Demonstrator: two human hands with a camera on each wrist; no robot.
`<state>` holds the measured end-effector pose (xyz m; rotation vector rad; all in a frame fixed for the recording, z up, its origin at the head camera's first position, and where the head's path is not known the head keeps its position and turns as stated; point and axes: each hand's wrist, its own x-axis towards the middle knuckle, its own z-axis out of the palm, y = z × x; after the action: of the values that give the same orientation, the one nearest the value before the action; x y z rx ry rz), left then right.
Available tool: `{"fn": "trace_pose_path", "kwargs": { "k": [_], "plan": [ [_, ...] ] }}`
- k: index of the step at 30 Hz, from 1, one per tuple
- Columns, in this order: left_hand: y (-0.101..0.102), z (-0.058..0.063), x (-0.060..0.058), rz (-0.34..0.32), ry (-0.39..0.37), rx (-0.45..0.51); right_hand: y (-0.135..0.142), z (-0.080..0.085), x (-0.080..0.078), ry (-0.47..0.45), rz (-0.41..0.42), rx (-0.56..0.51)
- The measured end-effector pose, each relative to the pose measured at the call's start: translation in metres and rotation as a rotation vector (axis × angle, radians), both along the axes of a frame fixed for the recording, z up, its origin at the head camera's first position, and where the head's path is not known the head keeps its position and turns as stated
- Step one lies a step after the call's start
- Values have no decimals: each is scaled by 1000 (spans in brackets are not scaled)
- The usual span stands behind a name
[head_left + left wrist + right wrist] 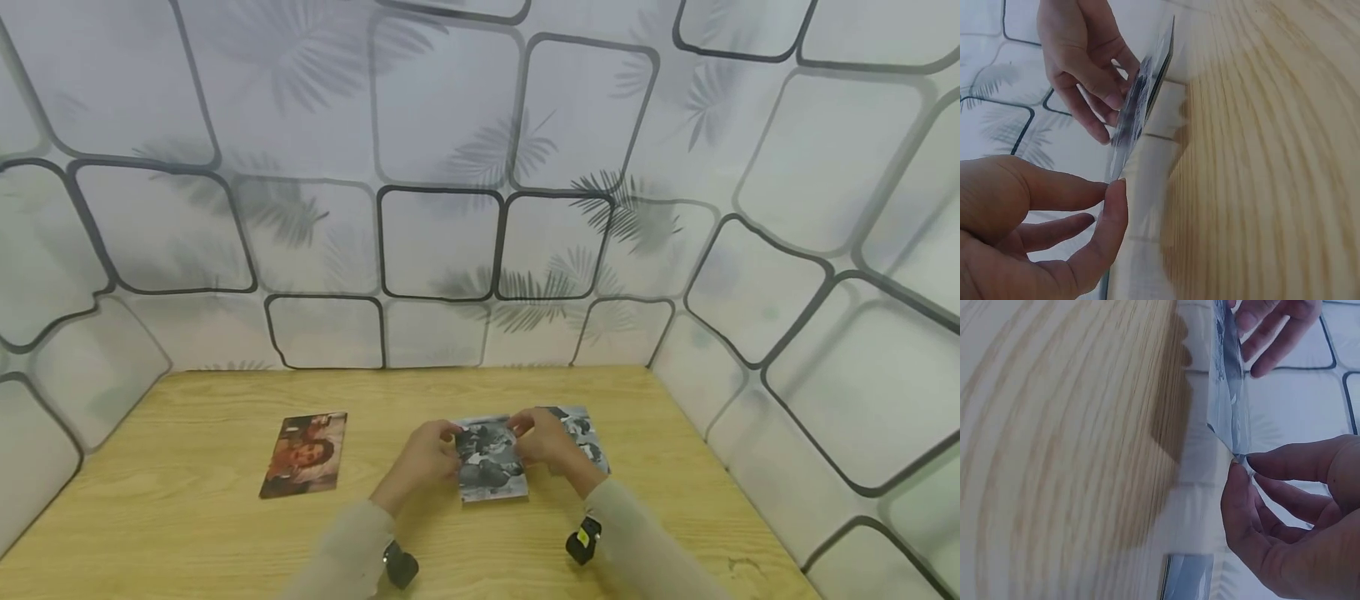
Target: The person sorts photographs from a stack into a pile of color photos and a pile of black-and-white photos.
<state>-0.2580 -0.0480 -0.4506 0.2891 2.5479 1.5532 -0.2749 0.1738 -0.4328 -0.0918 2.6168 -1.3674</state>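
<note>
A black-and-white photo print [489, 467] is held up just above the wooden table between both hands. My left hand [423, 458] pinches its left edge between thumb and fingertip. At the opposite edge my right hand [546, 440] pinches it, seen close in the right wrist view near the corner of the glossy print [1225, 394]. In the left wrist view the print [1141, 94] appears almost edge-on. Behind my right hand lies another black-and-white print [588, 433], partly hidden by that hand; its edge [1188, 575] looks layered in the right wrist view.
A reddish colour photo print [303, 457] lies flat on the left part of the wooden table [210, 533]. Pale patterned walls [442, 242] with dark outlined squares and leaves enclose the table's back and sides. Small dark wrist cameras [401, 565] sit on both sleeves.
</note>
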Motion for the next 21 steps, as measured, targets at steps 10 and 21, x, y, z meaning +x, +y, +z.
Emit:
{"fn": "trace_pose_path", "kwargs": {
  "k": [10, 21],
  "plan": [
    [26, -5, -7, -57, 90, 13, 28, -12, -10, 58, -76, 25],
    [61, -12, -18, -59, 130, 28, 57, -17, -14, 92, -122, 66]
  ]
}}
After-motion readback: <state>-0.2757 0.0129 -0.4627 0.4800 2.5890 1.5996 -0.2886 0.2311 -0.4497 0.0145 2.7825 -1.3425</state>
